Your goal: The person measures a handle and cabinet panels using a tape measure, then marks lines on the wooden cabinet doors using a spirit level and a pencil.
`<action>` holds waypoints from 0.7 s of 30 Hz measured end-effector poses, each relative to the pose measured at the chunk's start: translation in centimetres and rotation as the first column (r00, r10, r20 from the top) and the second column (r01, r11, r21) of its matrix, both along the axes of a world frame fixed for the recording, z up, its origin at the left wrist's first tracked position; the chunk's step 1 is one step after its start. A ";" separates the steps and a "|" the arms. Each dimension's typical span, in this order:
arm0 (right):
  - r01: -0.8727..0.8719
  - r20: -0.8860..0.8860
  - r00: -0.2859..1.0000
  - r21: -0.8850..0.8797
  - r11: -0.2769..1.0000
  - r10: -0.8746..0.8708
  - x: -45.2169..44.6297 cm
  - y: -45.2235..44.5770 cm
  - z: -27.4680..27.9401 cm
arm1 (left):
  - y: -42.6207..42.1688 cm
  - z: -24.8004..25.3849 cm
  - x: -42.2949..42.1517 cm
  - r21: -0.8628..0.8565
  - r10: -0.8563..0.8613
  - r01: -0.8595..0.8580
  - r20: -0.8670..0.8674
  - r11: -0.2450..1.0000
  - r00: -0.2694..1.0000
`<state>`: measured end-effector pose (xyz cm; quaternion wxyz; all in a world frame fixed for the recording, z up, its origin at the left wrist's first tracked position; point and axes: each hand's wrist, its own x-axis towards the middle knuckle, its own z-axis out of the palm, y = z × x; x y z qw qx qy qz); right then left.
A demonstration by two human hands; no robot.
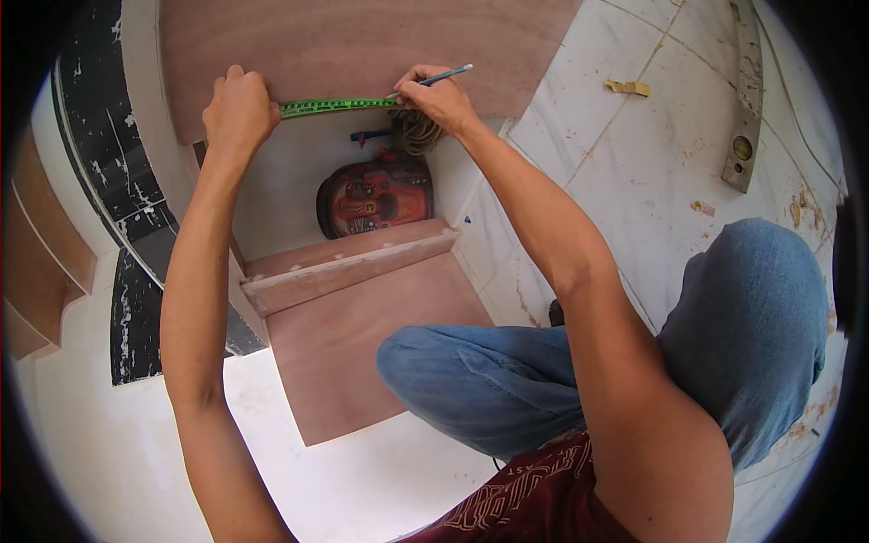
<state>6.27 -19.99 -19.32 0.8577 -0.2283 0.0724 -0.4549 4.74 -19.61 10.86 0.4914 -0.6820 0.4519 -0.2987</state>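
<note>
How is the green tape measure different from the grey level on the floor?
The green tape measure is bright green with dark marks, but the grey level is dull, with a round yellowish window.
The green tape measure stretches between the left hand and right hand; the grey level lies on the floor, and neither hand touches it.
Both are long and narrow.

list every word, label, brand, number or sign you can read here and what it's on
"AST": seems to end a small line on the maroon shirt; its larger lettering is folded, unclear.
Green tape measure: markings too small to read.
Red-and-black item: printed graphics, too blurred to read.
No other text is legible.
</note>
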 end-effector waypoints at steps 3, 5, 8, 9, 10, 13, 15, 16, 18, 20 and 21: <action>0.000 -0.005 1.000 0.000 1.000 0.000 0.0 -0.1 0.0 | 0.0 0.0 0.0 -0.006 0.003 -0.003 -0.006 1.000 1.000; 0.006 -0.009 1.000 -0.001 1.000 -0.006 0.1 0.0 0.0 | 0.1 0.0 0.0 -0.004 0.002 -0.002 -0.006 1.000 1.000; 0.005 0.000 1.000 0.000 1.000 -0.005 0.4 0.0 -0.1 | 0.0 0.0 -0.2 0.002 -0.002 0.002 -0.001 1.000 1.000; 0.006 -0.003 1.000 0.001 1.000 -0.006 0.5 0.0 -0.1 | 0.0 0.0 -0.2 0.003 -0.002 0.002 0.000 1.000 1.000; 0.007 -0.006 1.000 0.003 1.000 -0.007 0.5 0.0 -0.2 | 0.0 0.0 -0.2 0.004 -0.001 0.001 0.001 1.000 1.000; 0.010 -0.011 1.000 -0.006 1.000 -0.010 0.7 0.0 -0.3 | 0.1 -0.1 -0.1 -0.008 -0.008 0.008 -0.003 1.000 1.000; 0.010 -0.007 1.000 -0.007 1.000 -0.010 0.6 0.0 -0.2 | 0.0 0.0 -0.2 -0.003 -0.003 0.003 -0.002 1.000 1.000; 0.009 -0.003 1.000 -0.003 1.000 -0.009 0.5 0.0 -0.1 | 0.0 0.0 -0.2 0.000 -0.001 0.001 -0.002 1.000 1.000; 0.012 -0.005 1.000 -0.009 1.000 -0.012 0.4 0.0 -0.1 | 0.1 0.0 -0.1 -0.003 -0.015 0.015 -0.009 1.000 1.000; 0.020 -0.017 1.000 -0.030 0.999 -0.020 0.2 0.0 -0.1 | 0.2 0.0 -0.1 0.003 -0.027 0.027 -0.013 1.000 1.000; 0.017 -0.016 1.000 -0.025 1.000 -0.018 0.2 0.0 0.0 | 0.2 0.0 -0.3 0.010 -0.033 0.033 -0.014 0.999 0.999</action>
